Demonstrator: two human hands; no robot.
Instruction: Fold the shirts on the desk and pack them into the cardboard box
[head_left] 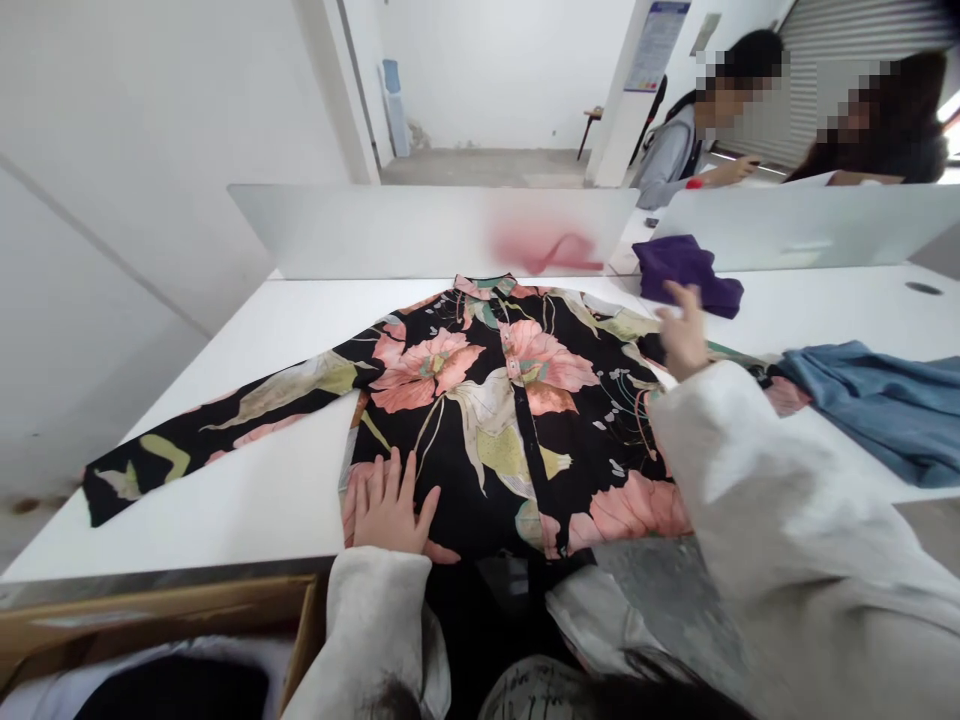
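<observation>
1. On the white table (pixel 285 490), straight ahead of the wearer, a black shirt (pixel 495 400) printed with big pink and cream flowers lies spread flat, front side up, its collar at the far edge and its hem at the near edge
2. Its long sleeve (pixel 225 425) on the left stretches out flat towards the near left corner of the table
3. Left hand (pixel 390 510), in a pale cuff, lies palm down on the shirt's near left hem, fingers spread apart and flat on the cloth, gripping nothing
4. Right hand (pixel 684 340), also in a pale sleeve, reaches across to the far right shoulder of the shirt and touches it; the hand is blurred, so I cannot tell whether its fingers pinch the cloth or only rest on it
5. The two hands are well apart, on opposite corners of the shirt's body
6. A crumpled purple cloth (pixel 686 270) lies just beyond the right hand, at the far side of the table
7. A blue garment (pixel 877 400) lies bunched on the right, near the shirt's right sleeve
8. Frosted divider panels (pixel 375 230) stand along the far edge of the table, with a blurred red shape (pixel 547 248) showing through one
9. Beyond the panels, far right, two people (pixel 697 130) sit at another table
10. A cardboard box (pixel 150 610) sits below the table's near left edge
</observation>
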